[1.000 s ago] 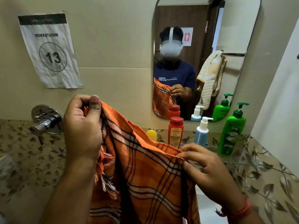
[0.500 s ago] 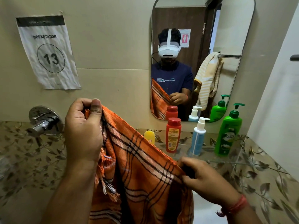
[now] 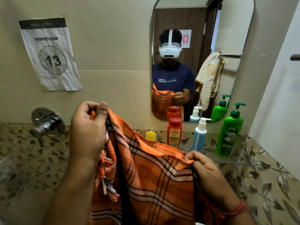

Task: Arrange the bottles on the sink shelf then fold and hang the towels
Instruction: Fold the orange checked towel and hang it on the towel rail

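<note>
Two hands pinch towel (image 3: pixel 151 172) top edge: left hand (image 3: pixel 88 132) high at fringed corner, right hand (image 3: pixel 209 174) lower; edge slopes down rightward, cloth hanging between.

Location type: bathroom or washroom, set up as a numbered recording station.

Evidence:
- A rounded wall mirror (image 3: pixel 203 59) is mounted on plain beige wall tiles, with a band of leaf-patterned tiles (image 3: pixel 32 159) below.
- A chrome tap valve (image 3: pixel 47 123) projects from the wall at left.
- Pump and squeeze bottles (image 3: pixel 229 132) stand on what appears to be a glass shelf (image 3: pixel 227 160) under the mirror; its edges are hard to trace.
- The mirror reflects a towel rail with a striped towel (image 3: pixel 209 80) and a door bearing a restroom sign (image 3: pixel 185 38).
- A paper notice (image 3: pixel 50 54) reads "WORKSTATION 13".
</note>
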Tool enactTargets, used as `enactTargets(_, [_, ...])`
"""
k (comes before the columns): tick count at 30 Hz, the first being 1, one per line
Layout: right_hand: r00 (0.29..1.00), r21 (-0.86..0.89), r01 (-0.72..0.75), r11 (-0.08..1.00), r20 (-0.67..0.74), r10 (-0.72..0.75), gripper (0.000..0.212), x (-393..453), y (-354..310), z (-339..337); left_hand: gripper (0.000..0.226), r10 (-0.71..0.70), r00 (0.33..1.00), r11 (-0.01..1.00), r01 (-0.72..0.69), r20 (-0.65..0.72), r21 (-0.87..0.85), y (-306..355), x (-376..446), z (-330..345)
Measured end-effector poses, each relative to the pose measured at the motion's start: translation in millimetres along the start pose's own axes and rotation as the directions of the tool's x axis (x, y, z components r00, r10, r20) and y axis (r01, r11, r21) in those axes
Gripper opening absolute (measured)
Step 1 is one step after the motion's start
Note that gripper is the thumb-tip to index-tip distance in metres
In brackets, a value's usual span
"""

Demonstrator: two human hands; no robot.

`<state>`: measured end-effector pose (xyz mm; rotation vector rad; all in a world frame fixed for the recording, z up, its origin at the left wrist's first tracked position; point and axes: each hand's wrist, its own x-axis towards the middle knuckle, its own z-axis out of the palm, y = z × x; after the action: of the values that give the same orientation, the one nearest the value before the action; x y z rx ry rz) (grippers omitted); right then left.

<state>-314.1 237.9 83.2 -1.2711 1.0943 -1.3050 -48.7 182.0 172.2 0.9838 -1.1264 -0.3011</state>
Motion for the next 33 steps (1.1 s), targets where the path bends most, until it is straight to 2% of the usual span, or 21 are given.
enactTargets(3, [0.997, -0.047, 0.075, 0.996, 0.022, -0.074, 0.037, -2, -16, 2, 0.014, 0.004, 1.000, 1.000, -0.004, -0.014, 0.006, -4, -1, 0])
enactTargets(5, [0.994, -0.091, 0.100, 0.991, 0.041, -0.097, 0.034, -4, -25, 1, 0.012, 0.010, 1.000, 0.999, -0.010, 0.003, 0.038, -6, -2, -2])
enactTargets(6, [0.993, -0.107, 0.111, 0.988, 0.056, -0.106, 0.031, -5, -31, 2, 0.017, -0.003, 0.999, 1.000, 0.001, 0.054, 0.030, -5, -4, -2])
enactTargets(8, [0.986, -0.156, 0.145, 0.977, 0.105, -0.130, 0.029, -4, -42, 4, 0.029, -0.038, 0.966, 0.997, 0.052, 0.254, -0.051, -1, -14, 1])
enactTargets(9, [0.979, -0.203, 0.178, 0.963, 0.139, -0.151, 0.029, -4, -49, 7, 0.030, -0.031, 0.920, 0.996, 0.063, 0.390, -0.069, 4, -22, 5])
enactTargets(11, [0.952, -0.360, 0.294, 0.885, 0.197, -0.236, 0.027, -3, -61, 13, 0.034, -0.005, 0.745, 0.997, 0.057, 0.667, -0.056, 13, -41, 16])
enactTargets(12, [0.935, -0.423, 0.348, 0.837, 0.226, -0.274, 0.022, -2, -67, 17, 0.039, 0.006, 0.652, 0.997, 0.054, 0.759, -0.055, 15, -50, 23])
enactTargets(14, [0.909, -0.491, 0.413, 0.767, 0.280, -0.310, 0.019, 0, -78, 23, 0.046, 0.007, 0.536, 0.993, 0.094, 0.844, -0.067, 11, -61, 34])
enactTargets(16, [0.898, -0.530, 0.436, 0.728, 0.312, -0.310, 0.018, 2, -83, 24, 0.051, -0.011, 0.500, 0.980, 0.176, 0.866, -0.089, 7, -65, 38])
enactTargets(19, [0.905, -0.565, 0.420, 0.710, 0.315, -0.284, 0.018, 4, -83, 21, 0.042, -0.015, 0.497, 0.966, 0.231, 0.868, -0.116, 6, -67, 39])
enactTargets(23, [0.902, -0.577, 0.429, 0.695, 0.318, -0.292, 0.018, 3, -81, 18, 0.028, -0.002, 0.503, 0.972, 0.206, 0.864, -0.117, 7, -68, 40])
enactTargets(27, [0.900, -0.604, 0.429, 0.672, 0.350, -0.260, 0.018, 3, -81, 13, 0.025, 0.014, 0.456, 0.979, 0.175, 0.890, -0.106, 6, -69, 38])
enactTargets(30, [0.889, -0.632, 0.449, 0.632, 0.387, -0.244, 0.017, 2, -82, 9, 0.016, 0.003, 0.418, 0.975, 0.199, 0.909, -0.094, 1, -69, 38])
enactTargets(33, [0.885, -0.656, 0.459, 0.599, 0.397, -0.244, 0.019, 3, -83, 6, 0.011, 0.004, 0.419, 0.965, 0.238, 0.908, -0.114, 1, -70, 38])
